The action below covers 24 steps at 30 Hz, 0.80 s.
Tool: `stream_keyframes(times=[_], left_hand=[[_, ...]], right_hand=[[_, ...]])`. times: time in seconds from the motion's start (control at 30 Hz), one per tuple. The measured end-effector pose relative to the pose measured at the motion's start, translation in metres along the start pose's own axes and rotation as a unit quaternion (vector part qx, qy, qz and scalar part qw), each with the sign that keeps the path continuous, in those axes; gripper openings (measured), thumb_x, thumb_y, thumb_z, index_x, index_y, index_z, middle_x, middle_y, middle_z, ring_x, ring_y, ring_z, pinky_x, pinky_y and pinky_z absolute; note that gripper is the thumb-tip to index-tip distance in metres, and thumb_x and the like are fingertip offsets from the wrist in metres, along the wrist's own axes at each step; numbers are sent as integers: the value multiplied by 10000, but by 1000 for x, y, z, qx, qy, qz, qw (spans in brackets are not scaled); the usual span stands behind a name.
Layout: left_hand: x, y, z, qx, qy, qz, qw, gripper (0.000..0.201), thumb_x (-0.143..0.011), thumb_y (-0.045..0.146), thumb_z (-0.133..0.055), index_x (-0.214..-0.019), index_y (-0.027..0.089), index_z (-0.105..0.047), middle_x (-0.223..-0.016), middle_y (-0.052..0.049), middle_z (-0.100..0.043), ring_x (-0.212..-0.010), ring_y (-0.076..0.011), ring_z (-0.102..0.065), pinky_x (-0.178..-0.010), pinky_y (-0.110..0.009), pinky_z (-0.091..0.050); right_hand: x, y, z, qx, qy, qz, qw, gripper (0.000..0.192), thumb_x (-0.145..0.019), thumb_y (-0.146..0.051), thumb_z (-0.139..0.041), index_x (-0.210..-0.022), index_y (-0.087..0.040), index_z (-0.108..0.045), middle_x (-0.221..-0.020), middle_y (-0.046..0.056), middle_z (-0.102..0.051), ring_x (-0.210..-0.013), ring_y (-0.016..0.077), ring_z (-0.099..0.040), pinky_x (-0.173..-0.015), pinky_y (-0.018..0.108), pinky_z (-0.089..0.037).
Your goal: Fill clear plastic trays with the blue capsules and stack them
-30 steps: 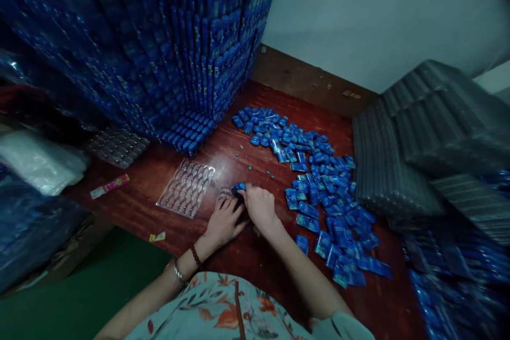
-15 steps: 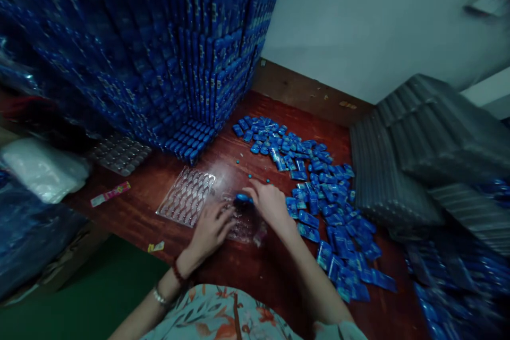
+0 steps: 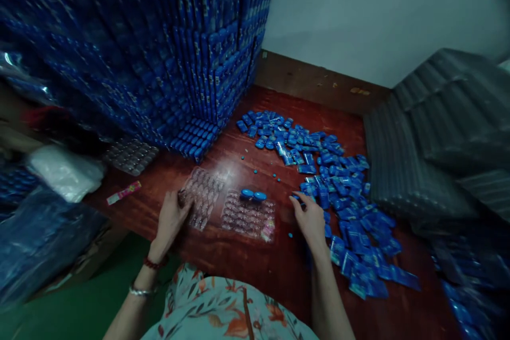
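My left hand (image 3: 172, 218) is at the left edge of a clear moulded blister tray (image 3: 204, 196), its thumb and fingers closed on the rim. To the right lies a second clear blister tray (image 3: 244, 218), with two glossy blue oval packs (image 3: 253, 195) at its far edge and a small pink-and-yellow label (image 3: 268, 229) at its near right corner. My right hand (image 3: 311, 220) is at the left side of a heap of small blue packs (image 3: 338, 186). Its thumb and index finger pinch around a bit of blue, apparently one pack, mostly hidden by the fingers.
Tall stacks of filled blue trays (image 3: 191, 53) rise at the back left. Grey stacked trays (image 3: 414, 154) stand at the right. A pink strip (image 3: 124, 192), another clear tray (image 3: 131, 155) and a white plastic bag (image 3: 66, 172) lie left. Small blue beads (image 3: 255, 171) dot the table.
My right hand has left the second tray and moved right to the blue packs. Two blue packs now show at that tray's far edge. My left hand has moved left to the other tray's edge.
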<state>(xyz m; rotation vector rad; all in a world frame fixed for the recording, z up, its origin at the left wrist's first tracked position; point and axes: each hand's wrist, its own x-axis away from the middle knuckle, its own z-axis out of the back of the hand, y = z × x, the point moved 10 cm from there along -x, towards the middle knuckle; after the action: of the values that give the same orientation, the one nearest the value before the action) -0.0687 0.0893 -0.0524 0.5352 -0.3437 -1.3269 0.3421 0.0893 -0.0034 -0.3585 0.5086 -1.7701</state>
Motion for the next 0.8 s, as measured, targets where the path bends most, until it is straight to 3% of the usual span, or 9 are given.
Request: stream_keyframes(times=[0.1,0.23,0.4,0.5,0.57,0.67,0.73,0.8], left_hand=[[14,-9,10,108,43,29,993,507,-731,563,-534,-1022,147,-540,-901,-68,-531,-798,-222,-550,-773,-401,-491],[27,-22,0,202,11,85,976,602,-716,562,-562,-1155,163,-463,-940,-58,-560,-821,-214,-575,-793,-403,-500],[21,-3,3,6,15,29,999,580,-809,535,-430,-1189,102,-496,-1076,-169,-516,-1010,-334,-518,-866,-520,-436],[16,13,6,-126,9,14,992,553,-868,496,-365,-1220,93,-505,-1109,-215,-507,-1012,-393,-505,-809,-594,-416],[16,32,11,-131,40,-27,990,494,-887,459,-364,-1211,118,-517,-1147,-208,-505,-1031,-380,-503,-819,-575,-422],[26,75,9,-17,64,-162,985,349,-909,370,-386,-1141,168,-551,-1126,-140,-542,-1053,-281,-522,-895,-440,-437],[41,107,-9,29,14,-258,966,288,-919,327,-403,-1122,200,-561,-1096,-101,-576,-1042,-231,-535,-910,-373,-437],[61,133,-36,9,-55,-324,944,287,-920,316,-424,-1156,219,-556,-1143,-88,-581,-1063,-225,-527,-915,-370,-431]], right_hand=[[21,-10,-4,-61,29,19,998,414,-884,-411,-373,-1056,-160,-653,-1079,120,-662,-973,222,-602,-879,341,-435],[39,5,-5,-61,39,-7,997,409,-886,-393,-363,-1044,-152,-654,-1052,126,-659,-966,223,-598,-869,337,-435],[35,54,26,30,97,-81,992,383,-888,-327,-357,-1072,-136,-634,-1040,129,-632,-944,221,-586,-842,326,-428],[20,66,25,95,44,-107,989,379,-898,-365,-390,-1094,-138,-622,-1024,121,-624,-945,220,-585,-827,310,-427],[9,59,16,149,3,-109,983,396,-902,-410,-415,-1160,-162,-584,-1067,116,-596,-967,218,-585,-790,291,-434],[-6,34,-3,232,-43,-98,967,404,-888,-397,-471,-1231,-185,-509,-1144,131,-530,-987,226,-592,-708,271,-443],[-14,20,-16,258,-81,-90,958,375,-873,-333,-503,-1210,-168,-497,-1164,148,-511,-962,227,-610,-686,273,-446],[-21,14,-24,252,-112,-89,957,369,-843,-277,-531,-1185,-145,-488,-1145,158,-532,-924,228,-626,-686,284,-450]])
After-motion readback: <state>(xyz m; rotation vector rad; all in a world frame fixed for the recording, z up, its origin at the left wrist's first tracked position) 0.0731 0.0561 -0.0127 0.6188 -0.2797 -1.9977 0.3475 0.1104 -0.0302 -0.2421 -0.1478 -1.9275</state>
